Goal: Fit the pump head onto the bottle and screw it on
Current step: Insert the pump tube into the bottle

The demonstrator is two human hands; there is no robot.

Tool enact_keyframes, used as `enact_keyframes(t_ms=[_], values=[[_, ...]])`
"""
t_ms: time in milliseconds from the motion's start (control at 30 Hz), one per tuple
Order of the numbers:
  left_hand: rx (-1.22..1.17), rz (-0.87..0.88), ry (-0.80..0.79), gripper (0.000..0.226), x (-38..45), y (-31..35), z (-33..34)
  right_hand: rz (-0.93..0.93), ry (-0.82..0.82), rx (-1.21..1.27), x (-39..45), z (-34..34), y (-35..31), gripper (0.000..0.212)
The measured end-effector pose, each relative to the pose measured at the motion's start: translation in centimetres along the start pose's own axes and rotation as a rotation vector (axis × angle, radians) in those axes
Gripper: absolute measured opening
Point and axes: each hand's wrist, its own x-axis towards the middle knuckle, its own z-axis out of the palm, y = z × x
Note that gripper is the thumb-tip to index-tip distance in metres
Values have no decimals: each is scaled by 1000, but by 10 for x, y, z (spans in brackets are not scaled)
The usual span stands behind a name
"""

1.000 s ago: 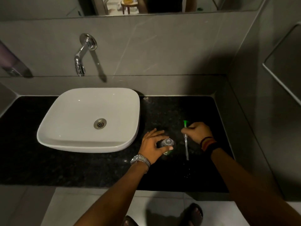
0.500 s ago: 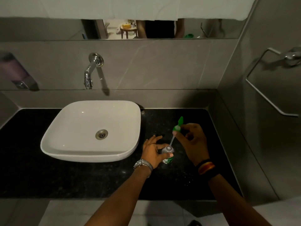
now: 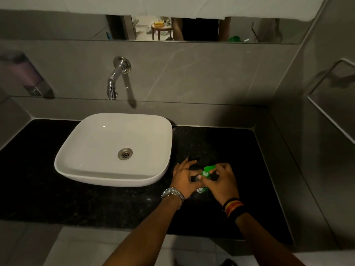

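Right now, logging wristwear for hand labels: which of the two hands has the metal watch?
The left hand, steadying the bottle; the right hand wears striped bands.

Countertop (image 3: 96, 198) looks like polished black stone with fine speckles, and the basin (image 3: 92, 143) is glossy white ceramic with a shiny metal drain (image 3: 125, 153). Tap (image 3: 115, 77) is mirror-bright chrome, walls (image 3: 192, 73) are smooth matt grey tile with faint veining. The pump head (image 3: 208, 169) is bright green smooth plastic, and the watch (image 3: 172, 193) has a shiny metal link band.
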Motion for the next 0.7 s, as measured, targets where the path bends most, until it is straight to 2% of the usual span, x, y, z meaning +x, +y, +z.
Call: enact_keyframes(t_ms=[100, 167, 267, 433, 533, 600, 700], values=[[-1, 3, -1, 44, 0, 0, 0, -43, -69, 39, 3, -2, 3, 55], [-1, -11, -2, 46, -1, 3, -2, -102, -124, 144, 4, -6, 9, 46], [15, -13, 4, 47, -2, 6, -2, -138, -114, 125, 8, -8, 13, 33], [40, 22, 1, 46, 0, 2, -2, -46, -41, 13, 9, -5, 3, 48], [52, 29, 1, 45, -1, 3, -3, -111, -154, 114, 5, -14, 9, 50], [37, 17, -3, 47, -2, 5, -3, -190, -205, 116, 5, -22, 14, 36], [42, 8, 5, 48, -1, 6, -3, -207, -131, 66, 9, -21, 15, 12]])
